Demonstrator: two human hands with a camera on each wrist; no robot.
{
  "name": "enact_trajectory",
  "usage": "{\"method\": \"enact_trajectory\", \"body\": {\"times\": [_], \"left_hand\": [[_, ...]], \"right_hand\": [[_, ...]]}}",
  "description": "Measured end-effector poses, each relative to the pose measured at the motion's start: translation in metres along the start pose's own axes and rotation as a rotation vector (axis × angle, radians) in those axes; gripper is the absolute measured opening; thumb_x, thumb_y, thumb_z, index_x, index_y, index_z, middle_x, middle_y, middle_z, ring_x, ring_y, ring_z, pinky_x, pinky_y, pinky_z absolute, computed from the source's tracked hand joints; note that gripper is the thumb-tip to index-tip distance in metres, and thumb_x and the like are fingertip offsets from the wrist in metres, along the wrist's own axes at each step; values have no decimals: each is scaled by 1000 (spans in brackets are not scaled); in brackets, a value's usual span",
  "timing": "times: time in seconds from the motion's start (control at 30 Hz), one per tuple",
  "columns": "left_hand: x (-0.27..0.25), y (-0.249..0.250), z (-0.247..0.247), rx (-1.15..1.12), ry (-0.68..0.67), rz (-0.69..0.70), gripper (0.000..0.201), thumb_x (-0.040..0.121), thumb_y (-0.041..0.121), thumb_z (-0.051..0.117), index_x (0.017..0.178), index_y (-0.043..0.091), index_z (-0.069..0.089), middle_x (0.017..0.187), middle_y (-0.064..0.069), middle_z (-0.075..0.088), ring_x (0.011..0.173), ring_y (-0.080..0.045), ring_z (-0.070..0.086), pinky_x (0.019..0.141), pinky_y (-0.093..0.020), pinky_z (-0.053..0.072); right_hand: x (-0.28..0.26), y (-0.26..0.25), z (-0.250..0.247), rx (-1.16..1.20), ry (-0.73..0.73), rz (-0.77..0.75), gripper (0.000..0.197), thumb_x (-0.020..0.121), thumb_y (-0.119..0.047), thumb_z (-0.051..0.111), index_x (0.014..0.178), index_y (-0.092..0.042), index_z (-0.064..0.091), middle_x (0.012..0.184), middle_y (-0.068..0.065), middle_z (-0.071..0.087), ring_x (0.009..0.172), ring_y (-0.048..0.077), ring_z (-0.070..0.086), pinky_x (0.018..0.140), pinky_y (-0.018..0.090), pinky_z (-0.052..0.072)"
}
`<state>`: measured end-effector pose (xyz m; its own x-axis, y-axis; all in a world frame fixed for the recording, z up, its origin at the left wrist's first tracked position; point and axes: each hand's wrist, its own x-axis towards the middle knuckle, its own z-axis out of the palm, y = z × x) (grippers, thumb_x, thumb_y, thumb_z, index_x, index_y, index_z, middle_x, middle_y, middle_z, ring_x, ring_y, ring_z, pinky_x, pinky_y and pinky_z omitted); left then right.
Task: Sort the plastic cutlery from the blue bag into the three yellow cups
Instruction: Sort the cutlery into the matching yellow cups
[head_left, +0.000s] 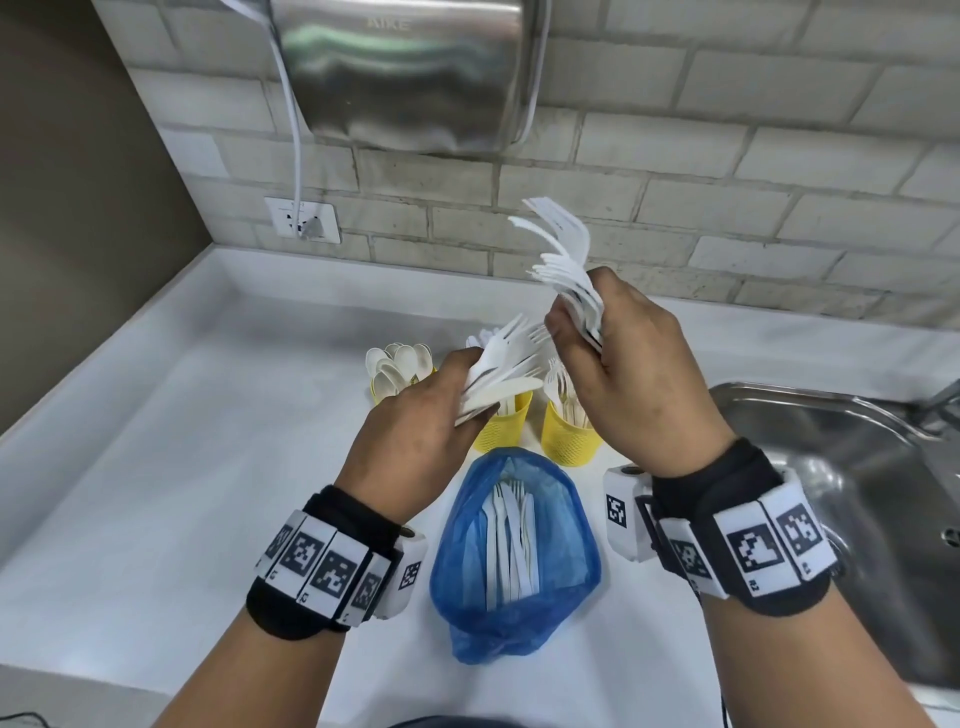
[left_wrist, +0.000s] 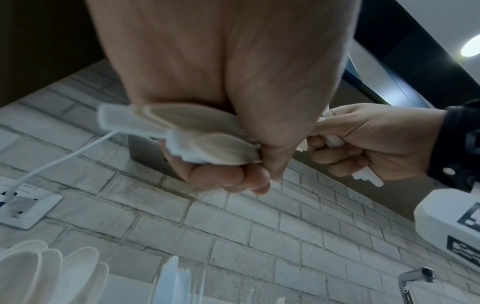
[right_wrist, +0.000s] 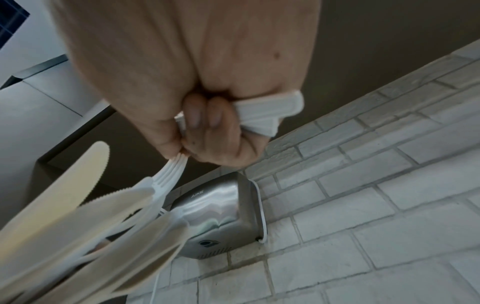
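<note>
White countertop (head_left: 171, 415) carries the work area, and I read it from left to right. Far left on the wall, a socket (head_left: 303, 219) takes the white cable of the steel hand dryer (head_left: 410, 73). Three yellow cups stand in a far row: the left cup (head_left: 377, 391) holds spoons, the middle cup (head_left: 503, 422) sits partly behind my left hand, the right cup (head_left: 569, 434) holds forks. My left hand (head_left: 415, 415) is raised above the cups, fingers curled round a mixed bunch of forks and knives (head_left: 506, 364) that fans toward the right. Near the cups, between my wrists, the blue bag (head_left: 514, 551) lies open on the counter with more white cutlery (head_left: 511, 540) inside. My right hand (head_left: 634, 364) is held higher, fingers closed tight round a second bundle of cutlery (head_left: 563, 244), tips pointing up and left; the right wrist view shows the handles (right_wrist: 267, 112) jutting past the fingers. Far right, a steel sink (head_left: 857, 467) is set into the counter.
</note>
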<state>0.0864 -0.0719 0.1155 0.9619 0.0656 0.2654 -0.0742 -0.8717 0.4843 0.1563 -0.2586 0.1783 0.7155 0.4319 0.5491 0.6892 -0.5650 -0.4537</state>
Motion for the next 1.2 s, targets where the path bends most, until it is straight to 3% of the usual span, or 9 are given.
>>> {"method": "enact_trajectory", "body": {"times": [0.07,0.13,0.4,0.53,0.67,0.8,1.0,1.1,1.2], "left_hand": [[-1,0,1,-15,6,6,49,101,39,59,145,24,43,112,1,70,89,-29,65,64,-37,49],[0,1,1,-8,7,8,50,101,38,59,146,25,42,113,1,70,90,-29,66,63,-34,43],[-3,7,-2,60,4,20,49,101,40,58,145,26,43,107,0,71,81,-32,66,59,-34,42],[-3,11,-3,48,18,23,49,100,37,61,145,24,45,108,-1,71,82,-32,65,59,-31,35],[-3,9,-3,4,5,6,47,101,37,59,145,28,43,112,1,70,88,-32,65,62,-33,39],[-4,6,-2,-43,0,14,44,101,38,57,142,29,43,109,3,69,84,-28,64,65,-39,51],[-5,9,0,-61,3,48,46,102,34,58,145,27,43,114,3,70,86,-22,60,61,-33,38],[-4,8,1,-62,-1,61,47,102,33,59,146,27,43,117,2,70,89,-24,63,62,-33,41],[-3,8,1,-54,-3,70,46,103,35,57,146,28,42,114,3,70,87,-25,64,62,-33,43]], "right_hand": [[0,1,0,58,6,37,18,99,-27,64,104,-11,58,93,-2,59,83,12,51,72,16,39],[0,2,1,79,7,52,17,95,-28,70,106,-16,65,95,-3,61,84,10,55,76,9,38],[0,4,0,170,-24,87,10,89,-25,77,98,-22,77,85,-1,62,79,12,59,73,17,44],[0,2,0,344,41,160,7,87,-20,79,93,-24,78,92,4,68,86,14,66,79,27,51],[-2,2,2,441,133,218,8,89,-17,77,91,-25,77,93,3,75,89,15,71,83,32,56],[2,11,0,524,203,277,4,97,-15,67,99,-15,71,85,-10,71,80,4,67,75,19,50],[1,10,-1,829,72,339,8,99,-9,65,91,-8,65,55,-19,57,45,-2,52,50,9,38],[-1,5,0,878,17,368,16,99,-4,64,84,-11,65,53,-16,58,40,0,46,43,14,35],[-2,7,3,929,83,388,30,103,-6,57,76,-16,62,52,-13,49,40,6,38,43,20,33]]}}
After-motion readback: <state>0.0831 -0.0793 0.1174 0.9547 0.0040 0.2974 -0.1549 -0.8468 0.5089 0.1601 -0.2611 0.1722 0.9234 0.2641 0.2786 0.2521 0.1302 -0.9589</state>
